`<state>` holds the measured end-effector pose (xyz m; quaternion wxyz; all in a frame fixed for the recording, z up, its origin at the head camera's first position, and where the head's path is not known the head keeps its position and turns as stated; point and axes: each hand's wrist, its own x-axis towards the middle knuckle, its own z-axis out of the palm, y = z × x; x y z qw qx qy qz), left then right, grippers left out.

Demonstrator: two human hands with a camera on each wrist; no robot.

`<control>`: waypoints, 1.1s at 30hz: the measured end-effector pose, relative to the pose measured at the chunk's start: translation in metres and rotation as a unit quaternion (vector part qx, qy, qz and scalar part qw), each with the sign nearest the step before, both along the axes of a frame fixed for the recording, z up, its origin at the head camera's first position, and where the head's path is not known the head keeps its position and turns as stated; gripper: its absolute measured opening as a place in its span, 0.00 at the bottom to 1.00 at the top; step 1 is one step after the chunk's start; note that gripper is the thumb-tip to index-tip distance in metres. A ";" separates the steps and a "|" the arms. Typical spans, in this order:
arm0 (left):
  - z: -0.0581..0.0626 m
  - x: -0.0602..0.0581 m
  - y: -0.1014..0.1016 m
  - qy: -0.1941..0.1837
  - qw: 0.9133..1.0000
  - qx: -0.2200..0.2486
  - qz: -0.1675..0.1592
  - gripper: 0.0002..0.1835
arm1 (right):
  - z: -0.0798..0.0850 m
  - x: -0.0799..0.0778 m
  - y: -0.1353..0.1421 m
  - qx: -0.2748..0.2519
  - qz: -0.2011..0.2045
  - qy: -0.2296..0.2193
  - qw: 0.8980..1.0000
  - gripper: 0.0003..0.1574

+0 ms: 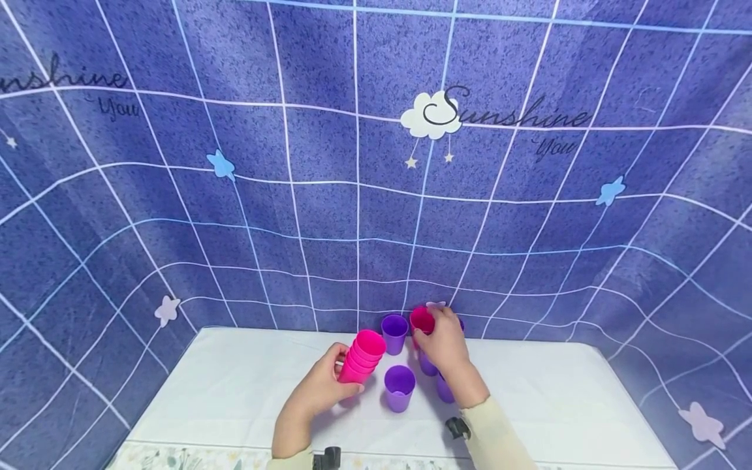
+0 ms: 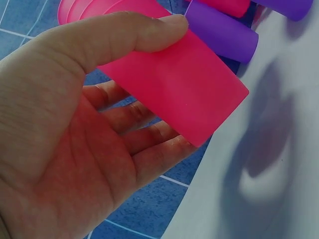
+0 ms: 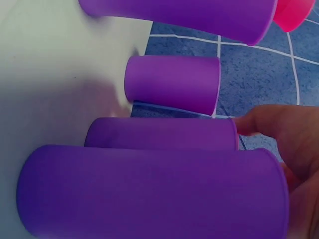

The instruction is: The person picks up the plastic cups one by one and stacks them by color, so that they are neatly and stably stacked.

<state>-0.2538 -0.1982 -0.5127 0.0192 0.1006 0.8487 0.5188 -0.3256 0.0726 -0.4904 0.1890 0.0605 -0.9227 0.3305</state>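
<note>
My left hand [image 1: 322,388] grips a nested stack of several pink cups [image 1: 364,358], tilted, with the thumb on one side and the fingers on the other. In the left wrist view the stack [image 2: 172,82] leans above the white tabletop, mouths away from it. Farther back, my right hand [image 1: 448,343] pinches a single pink cup [image 1: 420,318] near its rim, thumb toward the left. Just below that cup is an upright purple cup [image 1: 428,363], partly covered by the hand. The right wrist view hides most of the right hand [image 3: 294,144] behind purple cups.
One purple cup [image 1: 395,335] stands at the back edge and another [image 1: 399,390] between the hands. A further purple cup [image 1: 444,388] stands beside the right wrist. A blue gridded cloth [image 1: 329,261] rises behind and around the white tabletop [image 1: 247,372].
</note>
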 end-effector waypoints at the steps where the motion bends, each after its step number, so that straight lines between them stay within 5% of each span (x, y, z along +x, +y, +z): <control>1: 0.000 0.000 0.000 0.000 1.000 0.000 0.000 0.33 | 0.001 0.001 0.001 -0.018 0.005 0.006 1.000 0.37; 16: 0.004 0.004 0.002 -0.002 1.000 0.003 0.000 0.33 | 0.023 0.041 0.010 -0.124 -0.001 0.105 0.987 0.54; 26: 0.003 0.005 0.002 0.017 1.000 -0.007 -0.013 0.34 | 0.020 0.060 0.004 -0.147 0.027 0.160 0.976 0.48; 33: 0.004 0.004 0.005 0.028 0.999 -0.024 -0.011 0.34 | 0.030 0.072 0.001 -0.202 0.060 0.133 0.968 0.42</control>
